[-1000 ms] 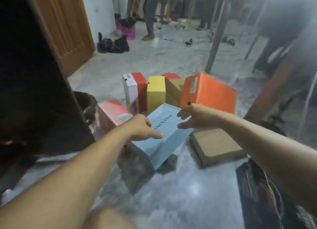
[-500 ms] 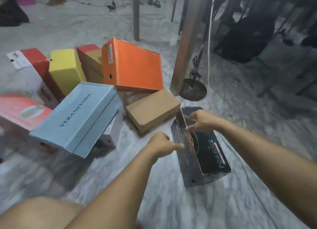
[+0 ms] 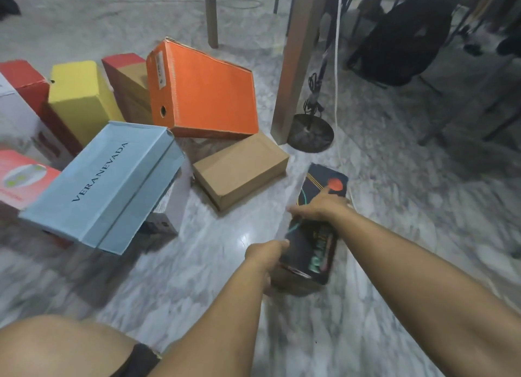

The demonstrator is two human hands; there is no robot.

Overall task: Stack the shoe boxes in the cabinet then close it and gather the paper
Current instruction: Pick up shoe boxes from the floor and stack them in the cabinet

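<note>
Black shoe box (image 3: 315, 224) on the marble floor (image 3: 197, 278), apart from the rest of the pile, just right of the plain brown carton (image 3: 239, 170). Held from both sides: right hand (image 3: 318, 207) laid over the lid near the middle, fingers curled across its left edge; left hand (image 3: 267, 259) clamped on the near left corner, fingers wrapped under and out of sight. Near end looks tipped up slightly, though blur makes that hard to confirm.

Probably light and fairly stiff, being printed cardboard, whether holding shoes or not. Glossy print likely a bit slick under the palm. Lid probably loose-fitting, so lifting by the lid alone risks leaving the tray behind; better taken under the base or squeezed at the two long sides. Corners and walls liable to dent under a hard pinch.

Elsewhere on the floor: light blue VERANEVADA box (image 3: 107, 184) leaning on a white box (image 3: 173, 201), orange box (image 3: 205, 94) tilted on its side, yellow box (image 3: 79, 100) standing on end, red boxes behind. Cabinet not visible, nor any paper. Stacking judged barely begun, with most boxes waiting.
</note>
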